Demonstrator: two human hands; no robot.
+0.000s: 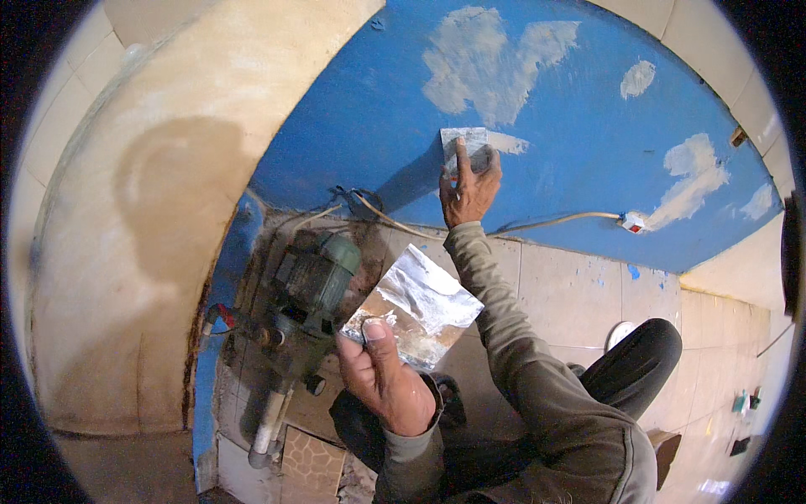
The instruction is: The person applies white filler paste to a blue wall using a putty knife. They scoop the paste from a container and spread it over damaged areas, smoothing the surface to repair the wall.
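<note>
My left hand (pixel 393 386) grips one corner of a flat square plate (pixel 430 346), its thumb on top. White putty (pixel 424 290) is smeared over the far half of the plate, with brownish smears near the thumb. My right hand (pixel 472 191) reaches ahead and holds a flat, pale putty scraper (pixel 452 144) against the blue wall (pixel 353 126), fingers laid over its blade. Beside the blade runs a short whitish streak (pixel 509 144). Larger putty patches (pixel 470 67) mark the wall above it and farther right.
A green water pump (pixel 323 273) with pipes (pixel 273 420) stands left of my hands. A cable (pixel 554 221) runs along the wall's foot to a white socket (pixel 631 223). My bent knee (pixel 642 361) is at right over the tiled floor (pixel 562 286). A cream wall (pixel 168 218) curves at left.
</note>
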